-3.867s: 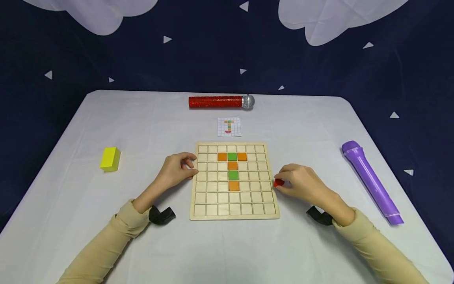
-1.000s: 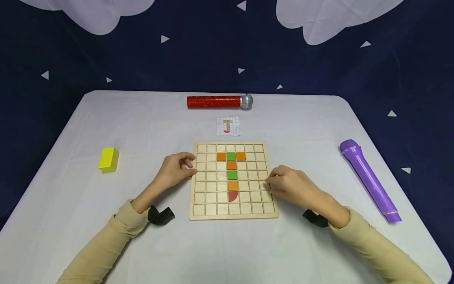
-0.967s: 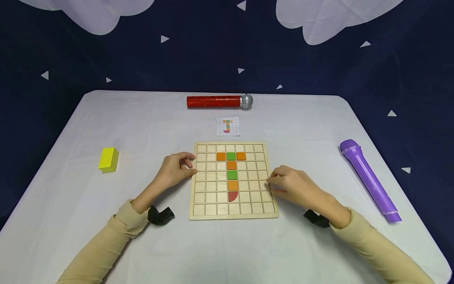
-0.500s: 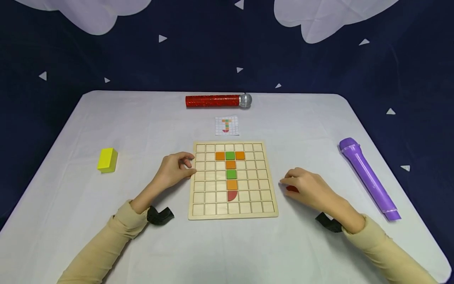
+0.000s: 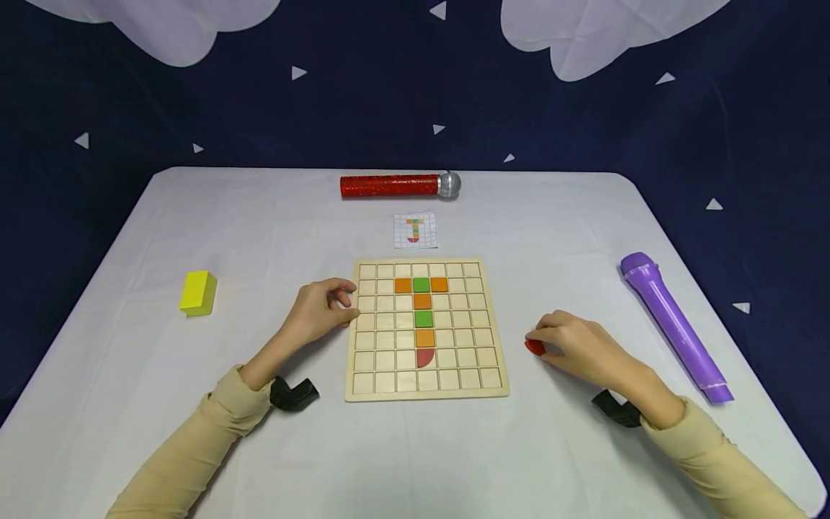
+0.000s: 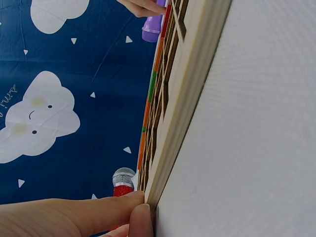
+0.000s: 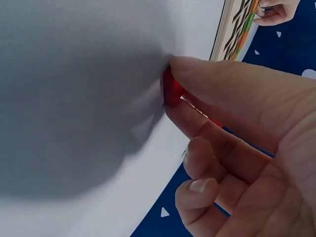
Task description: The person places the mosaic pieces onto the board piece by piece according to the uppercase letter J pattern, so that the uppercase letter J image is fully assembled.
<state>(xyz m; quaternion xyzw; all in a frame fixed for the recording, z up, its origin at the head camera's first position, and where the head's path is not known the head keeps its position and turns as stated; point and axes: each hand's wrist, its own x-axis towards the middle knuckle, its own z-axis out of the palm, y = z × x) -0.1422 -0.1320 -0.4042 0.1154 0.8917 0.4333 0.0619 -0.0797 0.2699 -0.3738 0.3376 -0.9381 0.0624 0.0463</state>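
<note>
A wooden grid board [image 5: 428,396] lies mid-table. Orange and green square tiles form a T on it, with a red quarter-circle tile [image 5: 424,357] below the stem. My left hand [image 5: 319,310] holds the board's left edge; in the left wrist view, thumb [image 6: 116,210] and a fingertip meet at its rim. To the right of the board, my right hand [image 5: 580,349] pinches a small red tile [image 7: 172,89] between thumb and index finger, close over the tablecloth. Part of that tile hides behind the fingers, and the other fingers are curled.
Behind the board lies a small pattern card [image 5: 416,231], then a red toy microphone [image 5: 392,186]. A purple toy microphone [image 5: 677,328] lies at the right and a yellow block [image 5: 198,293] at the left. Black straps hang at both wrists.
The red quarter-circle tile, absent from the board in the oldest frame, lies on it now. My right hand has drawn back right from the board, pinching another red tile. The left hand stays put.
</note>
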